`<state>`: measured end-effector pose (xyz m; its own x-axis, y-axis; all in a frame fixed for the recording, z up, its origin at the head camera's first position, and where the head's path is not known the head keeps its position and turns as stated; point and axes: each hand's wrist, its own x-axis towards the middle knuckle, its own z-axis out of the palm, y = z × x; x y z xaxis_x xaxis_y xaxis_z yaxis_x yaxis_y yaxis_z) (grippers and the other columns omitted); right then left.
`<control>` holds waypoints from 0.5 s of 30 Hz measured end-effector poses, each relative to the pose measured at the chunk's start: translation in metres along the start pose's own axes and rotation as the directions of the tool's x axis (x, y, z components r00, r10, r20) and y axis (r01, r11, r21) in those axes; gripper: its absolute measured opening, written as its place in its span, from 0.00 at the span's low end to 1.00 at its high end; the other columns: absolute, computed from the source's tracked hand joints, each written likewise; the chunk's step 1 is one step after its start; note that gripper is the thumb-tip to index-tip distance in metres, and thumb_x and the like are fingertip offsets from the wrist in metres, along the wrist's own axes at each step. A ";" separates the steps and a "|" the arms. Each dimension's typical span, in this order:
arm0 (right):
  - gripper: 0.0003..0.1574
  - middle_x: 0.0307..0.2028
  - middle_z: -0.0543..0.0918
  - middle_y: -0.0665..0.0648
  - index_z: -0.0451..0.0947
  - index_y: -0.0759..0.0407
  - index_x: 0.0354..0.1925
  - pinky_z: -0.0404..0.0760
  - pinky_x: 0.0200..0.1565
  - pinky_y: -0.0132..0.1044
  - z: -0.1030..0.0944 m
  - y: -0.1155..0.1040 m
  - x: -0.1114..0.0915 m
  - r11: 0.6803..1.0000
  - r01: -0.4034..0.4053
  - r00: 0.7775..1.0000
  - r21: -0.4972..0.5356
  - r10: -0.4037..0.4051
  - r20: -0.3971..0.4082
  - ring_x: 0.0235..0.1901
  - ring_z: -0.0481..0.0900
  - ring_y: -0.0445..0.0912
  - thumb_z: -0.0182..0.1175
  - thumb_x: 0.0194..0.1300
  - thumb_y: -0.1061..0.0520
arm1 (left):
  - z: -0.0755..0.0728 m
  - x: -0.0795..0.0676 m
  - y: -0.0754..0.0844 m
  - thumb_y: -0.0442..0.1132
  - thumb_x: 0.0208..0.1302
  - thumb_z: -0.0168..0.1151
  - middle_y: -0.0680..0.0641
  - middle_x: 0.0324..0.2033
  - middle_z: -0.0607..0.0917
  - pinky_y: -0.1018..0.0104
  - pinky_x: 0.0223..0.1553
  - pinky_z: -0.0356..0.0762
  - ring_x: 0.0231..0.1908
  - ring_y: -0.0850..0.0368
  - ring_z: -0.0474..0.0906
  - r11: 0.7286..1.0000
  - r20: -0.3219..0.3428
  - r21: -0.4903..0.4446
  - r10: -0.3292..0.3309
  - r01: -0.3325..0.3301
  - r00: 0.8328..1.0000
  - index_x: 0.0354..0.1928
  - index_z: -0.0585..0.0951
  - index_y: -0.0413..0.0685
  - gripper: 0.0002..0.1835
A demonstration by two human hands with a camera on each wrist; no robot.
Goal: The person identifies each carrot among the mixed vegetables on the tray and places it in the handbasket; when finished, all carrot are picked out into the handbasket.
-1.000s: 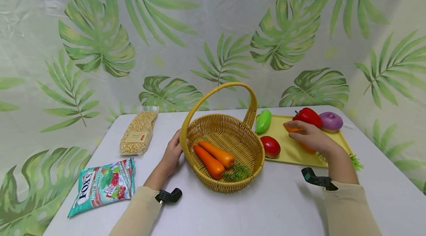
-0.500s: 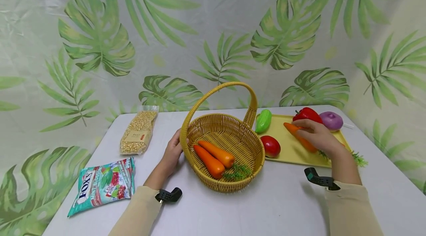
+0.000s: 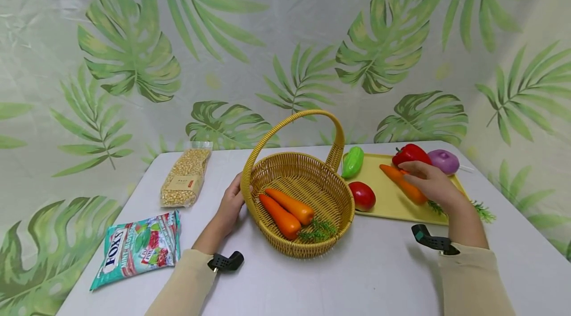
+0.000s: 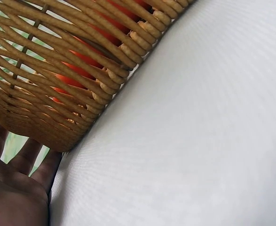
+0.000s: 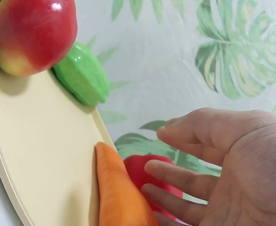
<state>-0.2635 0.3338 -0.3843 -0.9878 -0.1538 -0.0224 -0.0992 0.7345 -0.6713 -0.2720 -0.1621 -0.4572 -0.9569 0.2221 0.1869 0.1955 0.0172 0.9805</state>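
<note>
My left hand (image 3: 229, 209) rests against the left side of the yellow wicker basket (image 3: 285, 251), by the foot of its handle. In the left wrist view its fingers (image 4: 22, 155) reach straight along the basket's woven wall (image 4: 43, 61). Two carrots (image 3: 285, 212) with green tops lie inside. Over the yellow tray (image 3: 388, 207), my right hand (image 3: 430, 187) hovers with spread, slightly bent fingers. Beneath and beside it lies a carrot (image 3: 403, 184), also large in the right wrist view, where the palm is bare. A bit more orange peeks out by the fingertips.
The tray also holds a red pepper (image 3: 412, 155), a purple onion (image 3: 443, 161), a green ridged vegetable (image 3: 353, 162) and a red fruit (image 3: 362, 196). To the left lie a bag of corn kernels (image 3: 185, 177) and a teal candy bag (image 3: 138, 246).
My right hand has shifted slightly right and toward me, away from the carrot's tip, so more of that carrot shows. My left hand and the basket have stayed put.
</note>
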 end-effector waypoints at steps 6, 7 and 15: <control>0.36 0.70 0.63 0.75 0.63 0.62 0.71 0.67 0.62 0.68 -0.004 0.005 -0.002 0.998 -0.058 0.998 0.000 0.058 0.039 0.66 0.60 0.72 0.49 0.76 0.43 | -0.001 0.001 -0.001 0.39 0.76 0.46 0.50 0.73 0.65 0.47 0.71 0.58 0.73 0.50 0.59 1.000 -0.002 0.013 0.004 -0.004 1.000 0.73 0.64 0.57 0.26; 0.36 0.69 0.63 0.75 0.63 0.61 0.71 0.67 0.62 0.68 -0.004 0.006 -0.002 0.998 -0.064 0.997 -0.007 0.064 0.044 0.65 0.60 0.72 0.49 0.76 0.42 | -0.001 0.001 -0.001 0.39 0.76 0.46 0.49 0.73 0.65 0.48 0.70 0.58 0.74 0.50 0.59 1.000 -0.002 0.013 0.007 -0.007 1.000 0.73 0.64 0.57 0.26; 0.35 0.67 0.66 0.75 0.65 0.62 0.70 0.73 0.59 0.64 0.000 0.015 0.001 0.999 -0.034 0.995 -0.026 0.037 0.092 0.62 0.64 0.70 0.55 0.73 0.45 | -0.001 0.001 -0.002 0.39 0.76 0.47 0.48 0.74 0.64 0.43 0.72 0.55 0.75 0.48 0.57 1.000 0.002 -0.001 0.002 -0.002 1.000 0.74 0.64 0.56 0.26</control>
<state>-0.2660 0.3448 -0.3940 -0.9755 -0.1872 -0.1154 -0.0682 0.7566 -0.6503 -0.2738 -0.1630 -0.4588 -0.9563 0.2236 0.1883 0.1968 0.0163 0.9803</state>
